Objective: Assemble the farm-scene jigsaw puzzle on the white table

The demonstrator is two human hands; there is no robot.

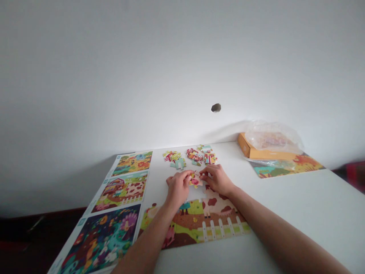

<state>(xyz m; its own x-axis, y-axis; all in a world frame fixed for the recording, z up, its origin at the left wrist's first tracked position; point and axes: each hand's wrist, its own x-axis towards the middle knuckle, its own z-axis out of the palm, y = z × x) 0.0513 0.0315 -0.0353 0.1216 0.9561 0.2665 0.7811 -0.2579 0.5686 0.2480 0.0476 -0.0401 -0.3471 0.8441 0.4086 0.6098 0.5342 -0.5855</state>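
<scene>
My left hand (178,188) and my right hand (216,179) both pinch a colourful jigsaw piece (195,180) between their fingertips, just above a partly assembled farm-scene jigsaw puzzle (205,224). The puzzle shows a cow, a white fence and green ground. A bare patch of white table lies between its upper edge and the held piece. Several small clusters of loose jigsaw pieces (189,156) lie just beyond my hands. My left forearm hides the puzzle's lower left part.
Printed puzzle picture sheets (122,186) lie in a column along the table's left edge. At the far right are an orange box (265,152), a crumpled clear plastic bag (272,137) and another colourful sheet (288,167). The white table (299,194) ends against a white wall (171,68).
</scene>
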